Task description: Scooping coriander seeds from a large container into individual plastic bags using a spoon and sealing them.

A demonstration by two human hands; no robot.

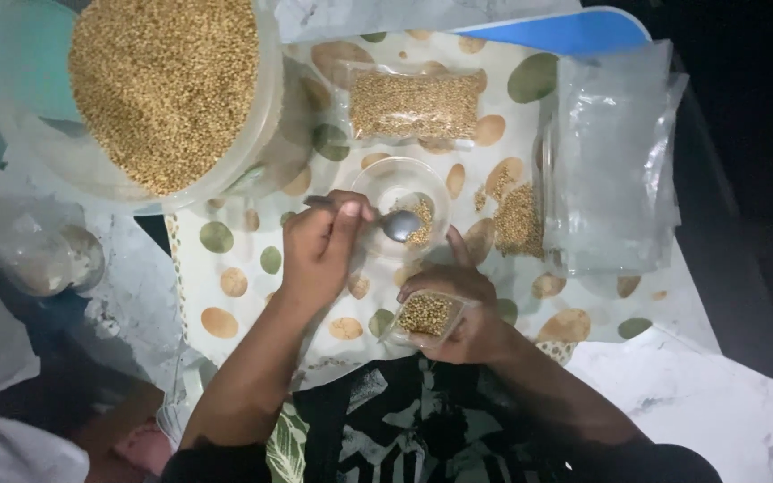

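Observation:
My left hand [319, 246] grips a metal spoon [395, 224], whose bowl rests in a small clear bowl [400, 183] holding a few golden grains. My right hand [458, 309] holds a small clear plastic bag [424, 317], open at the top and partly filled with grain, just below the bowl. Both hands work over a cloth [252, 268] printed with green and tan ovals.
A large clear tub of grain [167, 85] stands at the top left. A filled, sealed grain packet [415, 105] lies beyond the bowl. A stack of empty clear bags [615, 161] lies to the right, with a partly filled one [519, 219] beside it. A blue board [574, 34] is at the far edge.

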